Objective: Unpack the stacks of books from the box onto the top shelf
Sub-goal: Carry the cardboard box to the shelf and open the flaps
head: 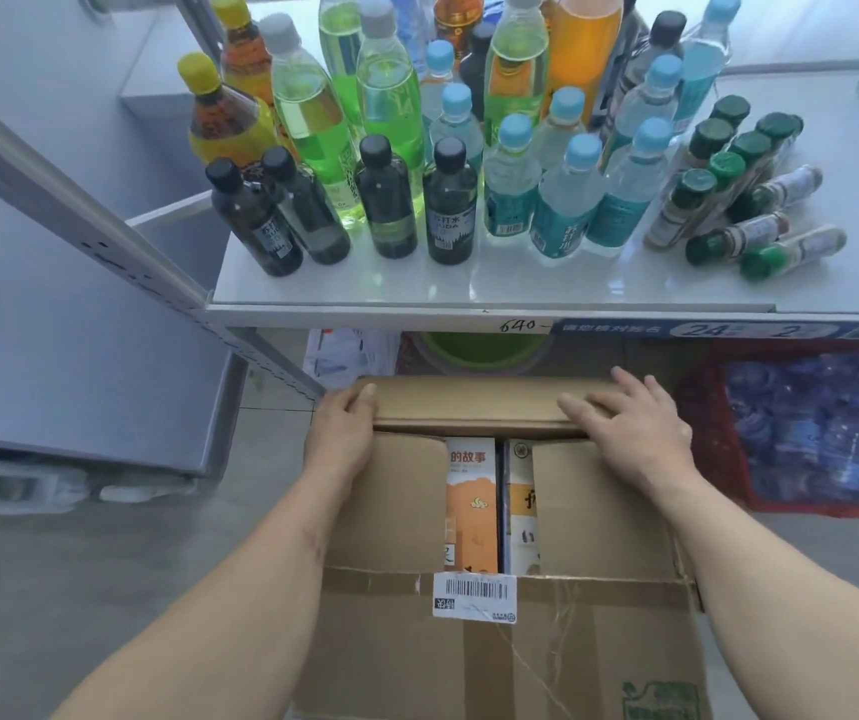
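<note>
A cardboard box (495, 641) sits on the floor below a white shelf (417, 288) marked "640" by hand. A barcode label (474, 595) sticks to the near flap. Between the side flaps show two books (471, 506), one orange, titled "的故事". The left hand (346, 433) grips the far flap's (469, 402) left end; the right hand (630, 433) seems to lie flat on it. Bottles (448, 148) crowd the shelf.

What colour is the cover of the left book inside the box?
Orange and white book, head view.

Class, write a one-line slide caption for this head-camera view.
Both hands fold back the far flap of a box of books.
</note>
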